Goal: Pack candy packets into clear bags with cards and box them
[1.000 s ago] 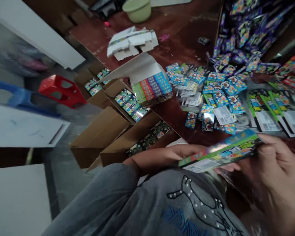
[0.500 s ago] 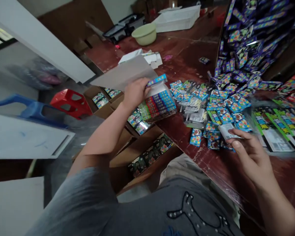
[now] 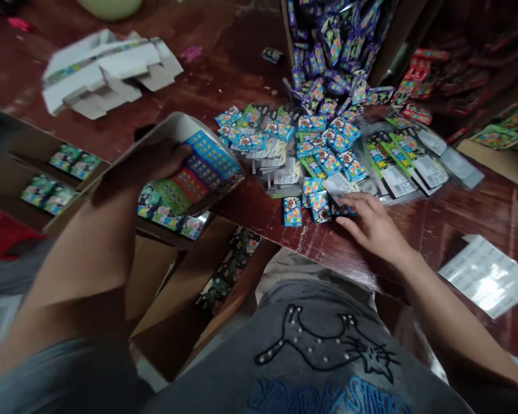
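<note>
In the head view, my left hand (image 3: pixel 166 161) is in shadow at a display box (image 3: pixel 228 179) packed with blue, purple, red and green small boxes. Its fingertips reach over the packs; its thumb is hidden, so its grip cannot be made out. My right hand (image 3: pixel 369 224) rests at the pile of blue packs (image 3: pixel 328 161), its thumb and fingers apart. Its fingertips are beside a small white card (image 3: pixel 337 187) lying on the packs. Below them, a blue pack (image 3: pixel 292 211) lies near the table edge.
Purple packs (image 3: pixel 328 75) spill from a large carton at the back. Flat bags with labels (image 3: pixel 397 167) and a shiny sheet (image 3: pixel 487 276) lie on the right. Folded white cartons (image 3: pixel 107 75) lie at back left. Open cardboard boxes (image 3: pixel 164 333) stand below the red table (image 3: pixel 246 213).
The view has turned and moved closer to the table. My left hand no longer shows a blue pack raised above the display box; blue packs now fill its upper part. My right hand stays beside the white card.
</note>
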Demonstrator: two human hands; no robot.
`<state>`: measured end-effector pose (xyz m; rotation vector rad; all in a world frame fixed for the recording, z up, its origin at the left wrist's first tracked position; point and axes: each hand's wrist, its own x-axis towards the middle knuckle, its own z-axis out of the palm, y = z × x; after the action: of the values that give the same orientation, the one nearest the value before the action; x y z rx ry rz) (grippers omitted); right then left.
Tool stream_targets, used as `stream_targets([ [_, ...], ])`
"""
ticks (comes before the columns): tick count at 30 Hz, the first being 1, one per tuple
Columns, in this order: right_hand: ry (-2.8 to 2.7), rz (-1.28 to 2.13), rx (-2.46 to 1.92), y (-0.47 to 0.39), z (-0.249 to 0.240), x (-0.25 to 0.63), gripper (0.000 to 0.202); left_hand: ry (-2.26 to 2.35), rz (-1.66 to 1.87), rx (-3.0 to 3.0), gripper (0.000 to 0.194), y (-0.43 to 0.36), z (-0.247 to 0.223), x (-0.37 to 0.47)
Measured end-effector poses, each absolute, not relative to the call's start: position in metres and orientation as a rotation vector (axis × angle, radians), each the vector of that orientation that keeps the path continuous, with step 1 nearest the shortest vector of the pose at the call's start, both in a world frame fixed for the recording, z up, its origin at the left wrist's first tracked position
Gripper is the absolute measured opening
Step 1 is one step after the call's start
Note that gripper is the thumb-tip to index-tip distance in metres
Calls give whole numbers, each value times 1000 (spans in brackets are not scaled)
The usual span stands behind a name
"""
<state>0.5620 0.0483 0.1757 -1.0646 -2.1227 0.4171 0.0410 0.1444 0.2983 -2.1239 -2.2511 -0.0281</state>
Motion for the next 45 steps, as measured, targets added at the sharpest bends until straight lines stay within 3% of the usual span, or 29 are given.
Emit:
stream_targets([
  [2,-2202,355,-1084,50,176,558,47,-2229,-70,-1958,96,134,303,70],
  [4,-2262,299,-1124,57,178,552,50,-2099,-277,-1860,73,122,301,115],
  [6,-2322,247,-1203,68,182,545,52,-1932,-376,-2093,48,115,290,167],
  [10,-2485,172,-1414,89,181,545,73,-1756,-345,-2563,28,106,260,261],
  [13,-2607,129,-1378,86,165,564,82,-1576,-585,-2720,30,86,237,311],
  [15,-2579,52,-1340,76,152,580,68,-1428,-645,-2802,37,68,220,332],
  [18,-2475,-18,-1291,61,139,600,43,-1272,-451,-2863,59,56,189,346],
  [22,-2384,104,-1228,57,138,617,36,-1424,-254,-2793,76,80,161,336],
  [25,-2238,214,-1242,53,144,630,36,-1425,-270,-2851,89,100,166,322],
  [27,-2048,213,-1277,43,149,636,36,-1406,-474,-2885,95,100,179,318],
  [30,-1811,51,-1229,15,157,634,46,-1471,-1152,-2846,88,83,199,333],
  [34,-1882,-170,-1062,-25,162,607,61,-2041,-2201,-2753,68,61,211,380],
  [36,-2091,-119,-1016,-37,166,596,57,-2338,-2403,-2795,60,60,211,401],
  [38,-2226,15,-1022,-39,174,594,82,-2409,-2278,-3002,47,61,208,410],
  [40,-2181,122,-1089,-34,184,602,104,-2260,-1865,-3353,33,60,206,410],
  [43,-2003,82,-1242,-22,197,618,71,-1929,-1030,-3828,20,48,206,405],
  [45,-1973,36,-1307,-18,201,625,47,-1822,-731,-3943,16,39,208,404],
])
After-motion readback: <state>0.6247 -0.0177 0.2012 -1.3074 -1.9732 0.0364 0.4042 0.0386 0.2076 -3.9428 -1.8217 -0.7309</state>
